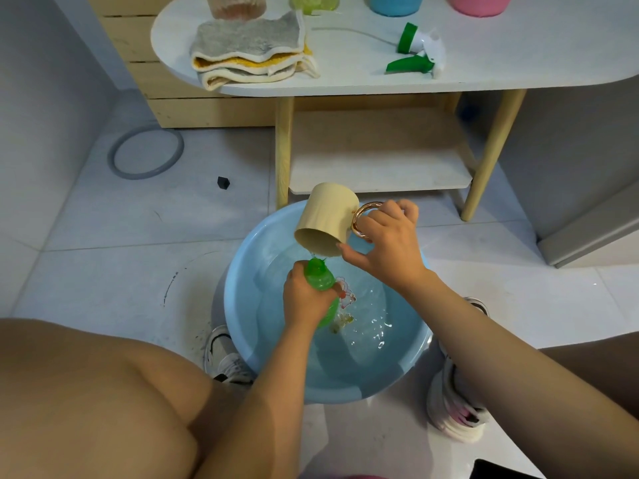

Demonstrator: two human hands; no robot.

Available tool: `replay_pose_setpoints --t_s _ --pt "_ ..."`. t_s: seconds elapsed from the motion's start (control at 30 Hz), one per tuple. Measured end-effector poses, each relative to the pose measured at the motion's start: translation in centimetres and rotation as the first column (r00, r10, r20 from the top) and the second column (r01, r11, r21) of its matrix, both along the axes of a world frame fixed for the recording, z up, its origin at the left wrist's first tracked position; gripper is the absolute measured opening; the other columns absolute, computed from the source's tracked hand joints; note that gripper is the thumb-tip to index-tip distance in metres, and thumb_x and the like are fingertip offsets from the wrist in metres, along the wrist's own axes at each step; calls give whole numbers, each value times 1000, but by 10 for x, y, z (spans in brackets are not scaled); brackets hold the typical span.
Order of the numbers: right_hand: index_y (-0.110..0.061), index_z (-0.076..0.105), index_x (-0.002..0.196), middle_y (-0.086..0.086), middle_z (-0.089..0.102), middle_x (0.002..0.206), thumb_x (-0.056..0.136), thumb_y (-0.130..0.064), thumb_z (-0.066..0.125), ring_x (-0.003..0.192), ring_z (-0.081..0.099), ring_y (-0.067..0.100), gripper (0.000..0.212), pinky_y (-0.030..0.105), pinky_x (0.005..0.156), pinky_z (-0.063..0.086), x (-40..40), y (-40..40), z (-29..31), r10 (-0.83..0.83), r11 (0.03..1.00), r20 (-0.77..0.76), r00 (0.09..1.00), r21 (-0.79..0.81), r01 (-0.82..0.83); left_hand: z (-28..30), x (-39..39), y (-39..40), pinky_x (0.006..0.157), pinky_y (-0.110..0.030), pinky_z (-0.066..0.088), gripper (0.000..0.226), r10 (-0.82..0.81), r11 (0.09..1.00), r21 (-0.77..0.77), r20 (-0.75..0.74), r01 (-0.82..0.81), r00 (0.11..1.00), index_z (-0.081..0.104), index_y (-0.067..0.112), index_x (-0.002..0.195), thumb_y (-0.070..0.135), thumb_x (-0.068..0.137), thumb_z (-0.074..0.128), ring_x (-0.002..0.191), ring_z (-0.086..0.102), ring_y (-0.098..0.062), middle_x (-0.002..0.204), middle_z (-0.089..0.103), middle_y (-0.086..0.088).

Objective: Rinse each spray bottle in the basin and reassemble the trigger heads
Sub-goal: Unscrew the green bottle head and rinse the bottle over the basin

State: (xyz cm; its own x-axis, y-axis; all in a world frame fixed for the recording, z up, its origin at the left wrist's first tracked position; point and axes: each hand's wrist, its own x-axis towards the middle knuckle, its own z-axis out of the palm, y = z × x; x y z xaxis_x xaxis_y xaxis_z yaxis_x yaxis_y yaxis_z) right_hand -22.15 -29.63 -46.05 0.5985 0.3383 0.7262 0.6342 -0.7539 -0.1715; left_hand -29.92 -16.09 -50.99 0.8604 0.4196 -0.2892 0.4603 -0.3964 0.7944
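Observation:
My left hand (304,299) grips a green spray bottle (320,276) with no head on it, held upright over the blue basin (238,288) of water. My right hand (383,243) holds a cream mug (328,217) by its gold handle. The mug is tipped mouth-down and water runs from it into the bottle's open neck. The green and white trigger head (416,51) with its dip tube lies on the white table (501,63).
Folded cloths (252,53) lie on the table's left end. A clear cup (235,5), a yellow-green bottle (313,1), a blue bottle (396,3) and a pink bottle (480,3) stand along its far edge. A grey ring (145,153) lies on the tiled floor. My shoes flank the basin.

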Motion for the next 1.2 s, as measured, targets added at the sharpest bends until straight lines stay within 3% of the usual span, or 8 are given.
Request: replay_pose_setpoints --t_s 0.3,0.57,0.73,0.83,0.97,1.1,1.2 --pt "-10 57 64 0 53 60 71 -41 71 75 39 18 34 35 85 30 -3 1 1 44 999 7 999 -29 -44 -1 1 0 77 -24 39 59 8 1000 -5 7 -8 1000 50 15 115 29 68 82 90 49 -13 106 54 2" --pt "-10 59 64 -1 53 61 70 -38 70 75 39 19 30 35 85 30 -6 0 6 71 997 -10 997 -27 -71 -4 2 0 78 -27 43 56 22 1000 -16 14 -22 1000 51 17 113 28 67 82 97 57 -21 108 59 -2" --pt "-13 49 54 -4 52 55 70 -48 64 68 41 17 42 32 79 26 -7 -4 0 -138 990 -199 970 10 143 -4 -1 1 77 -25 40 57 41 999 -33 27 -40 999 53 17 111 26 64 84 92 54 -17 108 58 -1" --pt "-13 53 52 -3 53 50 69 -50 61 60 48 22 42 32 76 24 -7 -14 -16 -292 955 -350 890 -160 251 -7 -5 4 77 -25 40 55 43 999 -20 49 -42 998 55 17 110 24 63 82 95 55 -19 106 57 -2" --pt "-13 57 49 0 53 46 61 -36 79 58 53 26 34 34 76 24 -13 -26 -41 -404 895 -406 820 -359 264 -8 -9 9 77 -23 39 53 42 999 11 60 -43 997 58 18 107 23 62 83 90 53 -18 100 51 1" --pt "-19 68 53 -4 58 50 62 -42 80 66 55 22 27 34 77 24 -21 -22 -71 -490 756 -454 744 -646 104 -13 -11 21 74 -19 35 49 67 998 9 66 -67 996 57 18 104 21 63 83 85 50 -14 99 50 0" --pt "-20 62 43 -4 54 43 40 -31 88 60 55 21 28 33 72 25 -28 -21 -90 -486 676 -458 745 -737 -12 -16 -12 26 76 -21 37 50 79 997 9 74 -79 994 57 17 105 20 63 84 86 49 -15 102 52 -2"
